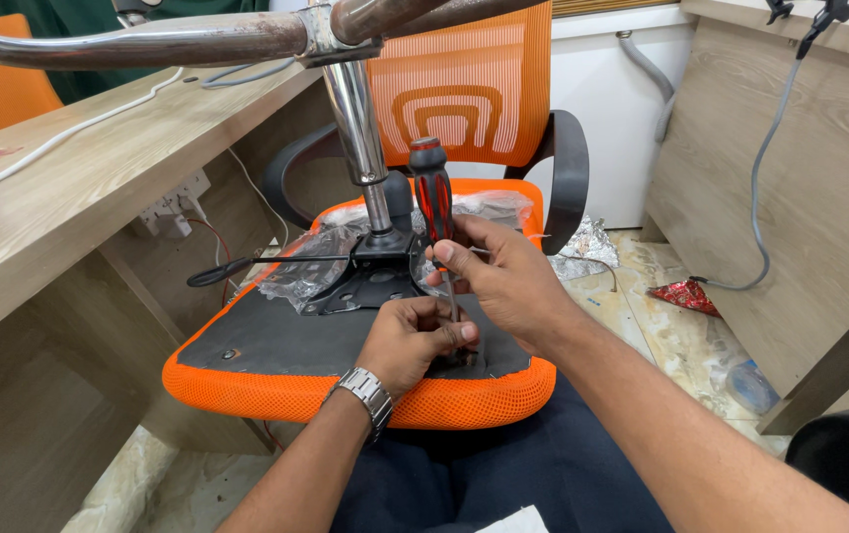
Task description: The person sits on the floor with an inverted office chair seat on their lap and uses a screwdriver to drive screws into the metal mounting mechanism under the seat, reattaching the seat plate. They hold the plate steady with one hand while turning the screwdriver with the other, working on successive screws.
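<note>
An orange mesh office chair lies upside down on my lap, its black seat underside (276,341) facing up. A black metal mechanism plate (370,281) with a chrome gas column (357,128) rises from the middle. My right hand (499,276) grips a screwdriver (432,197) with a red and black handle, held upright, tip down near the seat's front edge. My left hand (415,336), with a metal wristwatch, rests on the seat underside and pinches around the screwdriver's shaft at its tip. The tip itself is hidden by my fingers.
A wooden desk (69,197) with a white cable stands at the left, a wooden panel (810,197) with a grey cable at the right. Chrome base legs (148,39) cross overhead. Plastic wrap (311,266) clings around the mechanism. Foil scraps and a bottle lie on the floor.
</note>
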